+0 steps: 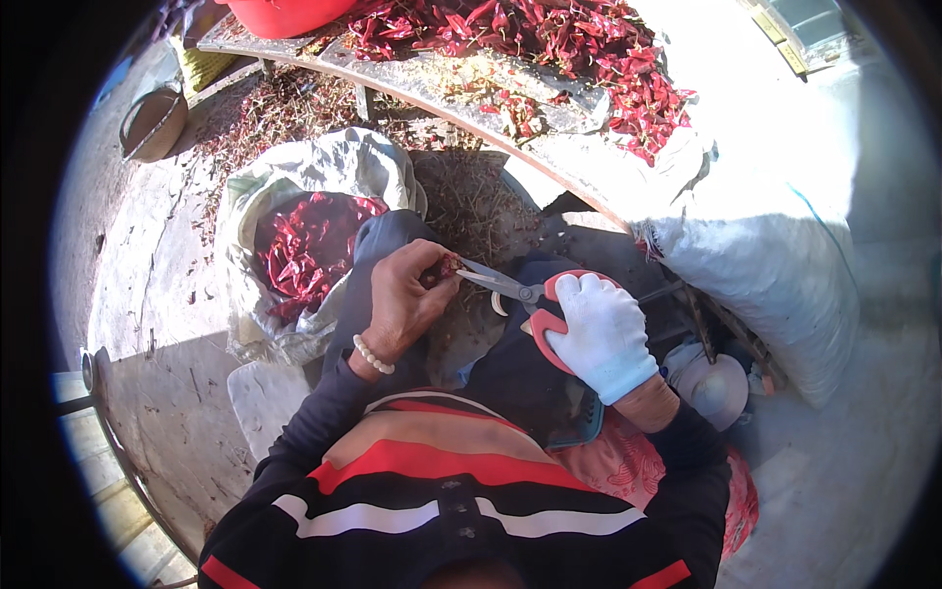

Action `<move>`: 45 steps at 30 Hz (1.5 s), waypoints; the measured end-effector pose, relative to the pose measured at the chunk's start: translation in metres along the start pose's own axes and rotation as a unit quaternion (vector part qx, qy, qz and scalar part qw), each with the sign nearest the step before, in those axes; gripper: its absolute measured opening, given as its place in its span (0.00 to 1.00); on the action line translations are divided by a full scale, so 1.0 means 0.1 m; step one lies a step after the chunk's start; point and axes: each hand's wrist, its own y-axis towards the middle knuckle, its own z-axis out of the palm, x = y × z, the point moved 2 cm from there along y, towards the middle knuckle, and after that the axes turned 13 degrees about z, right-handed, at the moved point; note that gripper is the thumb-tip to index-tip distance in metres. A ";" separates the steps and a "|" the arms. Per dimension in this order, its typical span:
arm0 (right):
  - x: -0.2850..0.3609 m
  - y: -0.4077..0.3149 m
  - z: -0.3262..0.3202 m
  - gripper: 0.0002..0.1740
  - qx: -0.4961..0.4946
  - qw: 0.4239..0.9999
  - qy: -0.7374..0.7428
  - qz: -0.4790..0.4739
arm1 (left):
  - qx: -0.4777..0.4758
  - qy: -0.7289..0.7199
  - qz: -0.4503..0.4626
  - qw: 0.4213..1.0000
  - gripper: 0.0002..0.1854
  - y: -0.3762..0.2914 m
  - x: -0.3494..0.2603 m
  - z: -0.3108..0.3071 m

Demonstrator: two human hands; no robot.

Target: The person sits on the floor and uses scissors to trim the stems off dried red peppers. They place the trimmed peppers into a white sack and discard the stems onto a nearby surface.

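My bare left hand [403,293], with a pale bead bracelet at its wrist, pinches a dark red dried chili pepper [447,265] above my lap. In a white knit glove, my right hand [603,327] grips the red handles of a pair of scissors [526,293]. The blades are slightly apart, and their tips reach the pepper at my left fingertips. Most of the pepper is hidden in my fingers. Left of my knee stands a white woven sack [349,158], rolled open, with red dried chilies [313,250] inside.
A low board table [368,65] curves ahead, bearing a heap of red chilies [544,33] and a red basin [291,15]. Stems and debris [471,195] litter the ground beneath. A stuffed white sack [765,287] leans at right; a basket [153,131] stands far left.
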 end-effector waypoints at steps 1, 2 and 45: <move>0.01 0.00 0.04 0.24 0.000 1.000 -0.001 0.008 | -0.006 0.015 0.010 1.000 0.08 -0.01 0.01 0.02; 0.03 -0.01 0.07 0.25 0.000 1.000 -0.001 0.016 | -0.014 0.031 0.020 0.999 0.08 -0.01 0.03 0.04; 0.11 -0.19 0.87 0.25 0.011 0.961 0.270 0.062 | 0.043 -0.227 -0.063 0.971 0.07 -0.28 0.38 0.30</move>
